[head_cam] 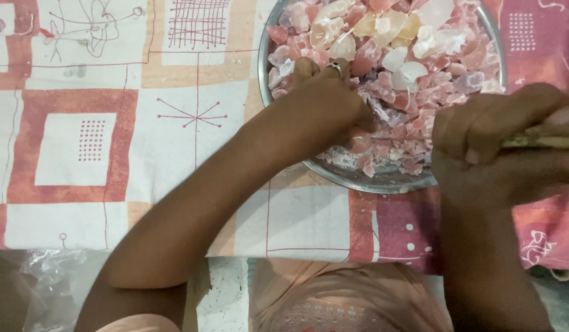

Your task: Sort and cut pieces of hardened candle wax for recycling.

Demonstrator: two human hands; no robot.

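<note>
- The left hand (324, 101) sits just right of the frame's centre, reaching over the near rim of a round metal bowl (263, 67) at the top of the frame.
- Its fingers are curled down into the heap of pink and white chunks (419, 74) that fills the bowl; the fingertips are buried among the pieces, so whether they have closed on one cannot be told.
- A ring (335, 65) shows on one finger of that hand.
- The right hand (499, 147) is at the right edge of the frame, beside the bowl's lower right rim and partly over it.
- It is closed into a tight fist around a thin, pale stick-like tool (542, 142), which pokes out toward the right edge.
- The bowl rests on a cloth (112, 141) printed with red, orange and white squares, which covers the left and middle of the frame.
- At the bottom centre, the person's peach-coloured clothing (333, 301) is visible.
- Crumpled clear plastic (48, 270) lies at the lower left.
</note>
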